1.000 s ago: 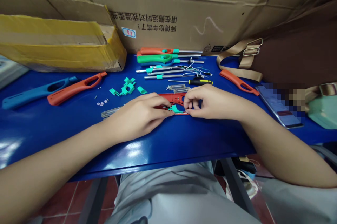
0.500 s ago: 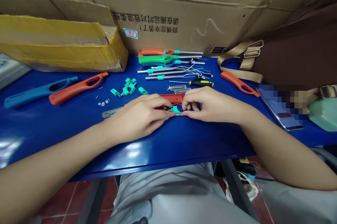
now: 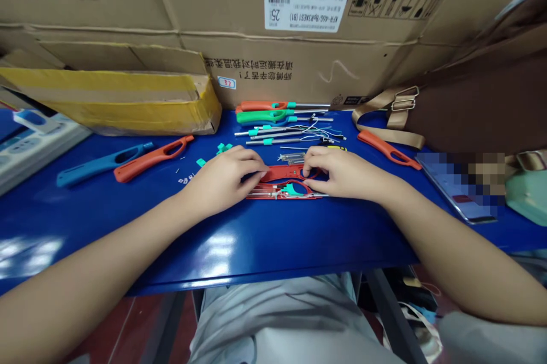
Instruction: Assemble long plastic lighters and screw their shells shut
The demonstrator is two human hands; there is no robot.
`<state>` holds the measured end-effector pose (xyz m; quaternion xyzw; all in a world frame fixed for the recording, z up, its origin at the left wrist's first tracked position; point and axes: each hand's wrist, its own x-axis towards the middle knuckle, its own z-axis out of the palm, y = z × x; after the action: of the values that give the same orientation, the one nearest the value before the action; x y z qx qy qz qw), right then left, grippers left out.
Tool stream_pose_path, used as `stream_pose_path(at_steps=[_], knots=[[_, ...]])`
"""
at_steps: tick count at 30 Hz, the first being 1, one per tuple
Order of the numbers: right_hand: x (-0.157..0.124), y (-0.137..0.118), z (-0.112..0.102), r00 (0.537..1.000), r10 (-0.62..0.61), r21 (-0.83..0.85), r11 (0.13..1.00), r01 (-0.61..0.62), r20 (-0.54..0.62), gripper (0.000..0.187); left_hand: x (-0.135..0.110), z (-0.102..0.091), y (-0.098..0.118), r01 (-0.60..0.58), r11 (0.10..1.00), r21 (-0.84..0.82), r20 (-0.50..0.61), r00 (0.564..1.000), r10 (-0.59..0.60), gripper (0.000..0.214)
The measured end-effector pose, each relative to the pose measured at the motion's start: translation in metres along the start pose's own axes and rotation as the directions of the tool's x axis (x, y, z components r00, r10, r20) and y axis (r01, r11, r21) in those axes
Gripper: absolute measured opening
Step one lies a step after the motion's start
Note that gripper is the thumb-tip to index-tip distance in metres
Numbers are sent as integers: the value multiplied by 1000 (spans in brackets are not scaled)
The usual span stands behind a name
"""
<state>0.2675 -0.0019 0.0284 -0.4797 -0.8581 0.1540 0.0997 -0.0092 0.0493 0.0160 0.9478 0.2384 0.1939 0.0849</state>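
Observation:
At the table's middle lies a red lighter casing half [image 3: 255,196] with a teal trigger [image 3: 292,189], thin wires and a metal tube in it. Just behind it is the other red casing half [image 3: 282,172], its inner face showing few parts. My left hand [image 3: 228,180] pinches the left end of this rear half between thumb and fingers. Closed around its looped right end is my right hand [image 3: 335,171], whose thumb is close to the front half. Some of both halves is hidden under my fingers.
Behind are assembled lighters [image 3: 265,117], metal tubes with wires [image 3: 273,141], clear parts [image 3: 293,158] and a screwdriver [image 3: 337,147]. Blue [image 3: 100,166] and orange casings [image 3: 149,160] lie left, with teal pieces [image 3: 224,148]. An orange casing [image 3: 388,149] and phone [image 3: 455,187] lie right. Cardboard [image 3: 239,11] stands behind.
My hands have moved from the teal trigger in the front casing half to the rear half and hold it. The view has tilted up, showing more of the cardboard.

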Motion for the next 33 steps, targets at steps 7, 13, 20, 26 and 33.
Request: stream_pose_path(at_steps=[7,13,20,26,33], knots=[[1,-9,-1,982,37,93,995,-20,-184,15,0,-7,5,-21,999,27,-147,989,24,30],[6,-19,-1,967,215,590,802,-96,-135,21,-2,-22,1,-144,965,220,-178,967,185,30],[7,-20,1,945,308,770,576,-274,106,34,-4,-30,6,-258,927,272,8,964,266,30],[8,-18,4,955,294,743,628,-230,48,30,-6,-33,5,-206,961,186,51,979,200,29],[1,-17,4,994,22,314,949,13,-109,37,-6,-38,1,-89,996,32,239,968,79,30]])
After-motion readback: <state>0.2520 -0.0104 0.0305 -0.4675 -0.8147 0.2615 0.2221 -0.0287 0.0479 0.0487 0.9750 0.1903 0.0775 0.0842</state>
